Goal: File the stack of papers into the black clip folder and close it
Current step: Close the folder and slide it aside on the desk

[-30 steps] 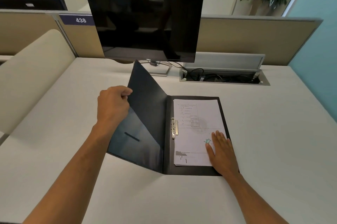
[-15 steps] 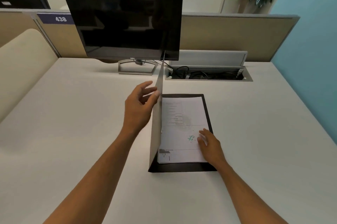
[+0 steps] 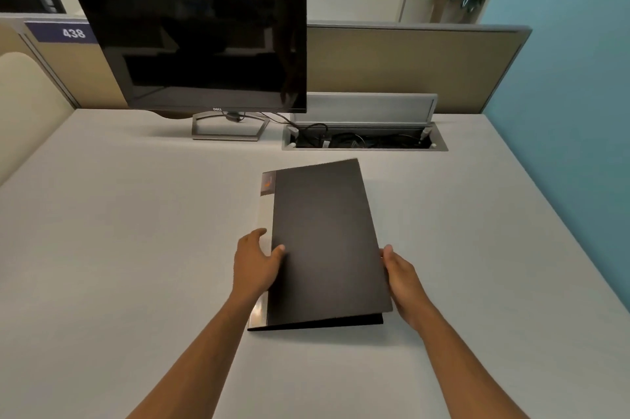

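Observation:
The black clip folder (image 3: 327,241) lies on the white desk in front of me with its front cover folded down over the papers, which are hidden inside. The cover's right edge still stands slightly above the back cover, leaving a thin wedge-shaped gap at the near end. A light spine strip runs down its left side. My left hand (image 3: 255,265) grips the folder at the spine, thumb on top of the cover. My right hand (image 3: 404,282) touches the folder's right edge with curled fingers.
A dark monitor (image 3: 201,43) on a metal stand stands at the back of the desk (image 3: 119,231). An open cable tray (image 3: 364,140) with wires sits behind the folder. Beige partitions bound the back and left; a blue wall rises at the right.
The left hand swung the front cover from upright down over the papers. The right hand slid off the sheets to the folder's right edge. The papers are now covered.

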The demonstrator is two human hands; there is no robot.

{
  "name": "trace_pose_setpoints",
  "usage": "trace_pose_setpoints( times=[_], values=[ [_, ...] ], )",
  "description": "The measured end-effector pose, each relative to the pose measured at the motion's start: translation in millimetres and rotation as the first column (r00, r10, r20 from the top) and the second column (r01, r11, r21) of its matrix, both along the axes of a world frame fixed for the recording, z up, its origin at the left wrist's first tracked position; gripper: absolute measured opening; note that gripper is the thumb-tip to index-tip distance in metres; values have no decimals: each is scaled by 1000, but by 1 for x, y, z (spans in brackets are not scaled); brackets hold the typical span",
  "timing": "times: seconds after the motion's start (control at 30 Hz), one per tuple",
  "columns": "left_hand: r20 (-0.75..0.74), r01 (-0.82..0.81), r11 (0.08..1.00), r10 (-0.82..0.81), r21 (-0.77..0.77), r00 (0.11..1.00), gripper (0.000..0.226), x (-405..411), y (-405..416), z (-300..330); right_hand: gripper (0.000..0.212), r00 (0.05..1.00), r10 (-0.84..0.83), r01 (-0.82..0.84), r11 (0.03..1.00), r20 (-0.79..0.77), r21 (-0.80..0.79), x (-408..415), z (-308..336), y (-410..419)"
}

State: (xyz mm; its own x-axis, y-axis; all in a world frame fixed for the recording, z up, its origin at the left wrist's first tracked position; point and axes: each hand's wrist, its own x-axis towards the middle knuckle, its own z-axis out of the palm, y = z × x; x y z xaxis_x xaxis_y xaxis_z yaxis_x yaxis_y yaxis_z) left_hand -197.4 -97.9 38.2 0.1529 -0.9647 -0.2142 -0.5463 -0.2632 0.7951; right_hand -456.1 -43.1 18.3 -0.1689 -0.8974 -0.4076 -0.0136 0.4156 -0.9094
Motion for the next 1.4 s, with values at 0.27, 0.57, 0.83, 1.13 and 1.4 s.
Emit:
trace_pose_setpoints(
  times=[0.27, 0.57, 0.83, 1.13, 1.4],
  values=[
    [-57, -136, 985, 143, 103, 988, 66, -1, -4, -14, 45, 983, 33, -49, 995, -183, -84, 13, -13, 9],
    [-416, -49, 945, 189, 324, 889, 45, 27, -28, -12, 52, 953, -29, 11, 998, -302, -61, 22, -17, 16],
    [-588, -2, 948, 200, 319, 784, 31, 25, -25, -19, 51, 938, -117, 97, 992, -325, -79, 17, -16, 19],
    [-638, 33, 948, 187, 316, 747, 31, -27, -21, -15, 36, 963, -162, 156, 987, -214, -45, -39, -10, 19],
    [-611, 31, 958, 156, 284, 776, 41, -118, -20, -14, 30, 951, -209, 204, 978, -227, -44, -126, -5, 12]
  ],
)
